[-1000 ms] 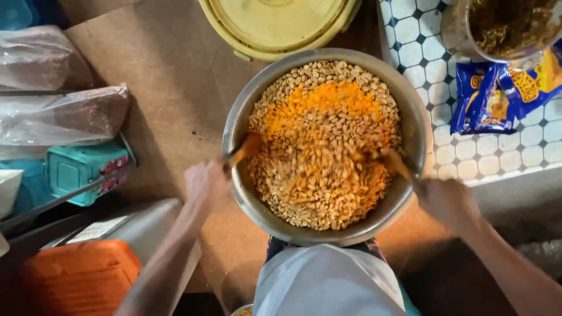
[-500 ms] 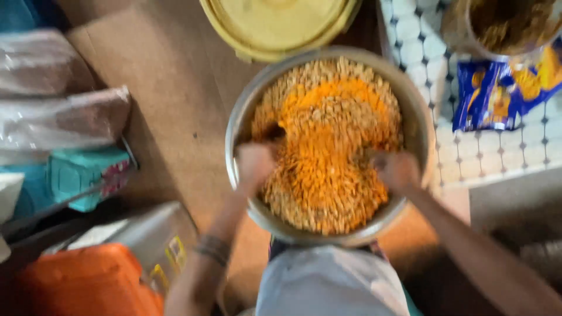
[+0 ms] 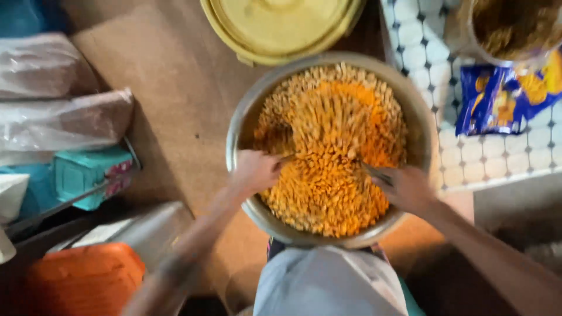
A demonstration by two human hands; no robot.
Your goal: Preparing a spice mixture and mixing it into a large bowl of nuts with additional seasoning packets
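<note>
Both hands are down in the large metal bowl [image 3: 246,126], which stands on the brown surface directly in front of the person and is heaped with an orange-coated snack mix [image 3: 331,149]. The left hand [image 3: 254,171] sits at the near left rim, fingers curled shut around a thin utensil whose tip pokes out just past the fingertips into the mix; motion blur keeps the tool itself from being told apart clearly. The right hand [image 3: 407,188] sits at the near right rim, fingers likewise closed on a slim metal handle [image 3: 374,173] that runs from the knuckles inward to the pile. Compared with half a second ago, both hands have drawn back from the middle of the mix toward the near edge of the bowl, and compared with a second ago the orange powder, then a bright patch on top, is now streaked through the pieces in lines running away from the fingers. Beyond the fingertips, past the far rim, lies a yellow lid [image 3: 281,26]. Out past the right hand's knuckles a blue snack packet [image 3: 494,99] lies on the white tiled surface. Well to the left of the left hand are clear plastic bags [image 3: 64,120] and a teal box [image 3: 88,175].
</note>
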